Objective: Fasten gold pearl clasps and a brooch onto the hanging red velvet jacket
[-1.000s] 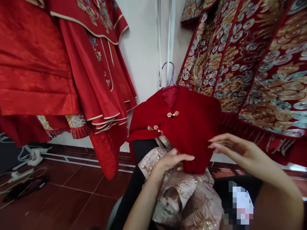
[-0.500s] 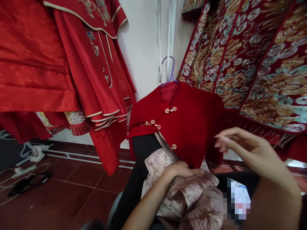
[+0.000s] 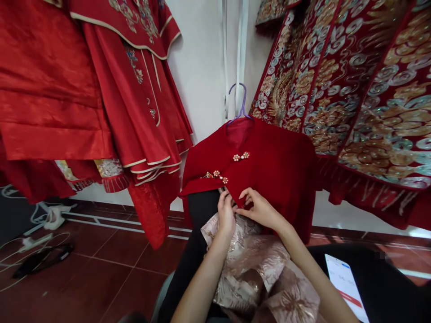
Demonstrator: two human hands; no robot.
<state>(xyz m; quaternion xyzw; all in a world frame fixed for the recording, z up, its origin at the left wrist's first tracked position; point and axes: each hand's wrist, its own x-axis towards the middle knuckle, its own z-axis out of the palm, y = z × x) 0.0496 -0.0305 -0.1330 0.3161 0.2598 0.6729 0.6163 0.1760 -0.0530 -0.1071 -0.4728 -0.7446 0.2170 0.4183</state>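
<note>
My right hand [image 3: 259, 209] hid part of the red garment [image 3: 276, 166]; the phone [image 3: 345, 287] ran off the bottom edge, its text too small to read.

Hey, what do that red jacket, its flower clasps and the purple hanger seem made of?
Red jacket: probably velvet, given its deep, matte surface.
Flower clasps: seemingly gold-toned metal with pearl-like beads, from their pale, round petals.
Purple hanger: thin, smooth; plastic or coated wire.

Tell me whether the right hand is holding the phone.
No, the phone lies on black fabric, while the right hand is at the edge of the red garment.
</note>
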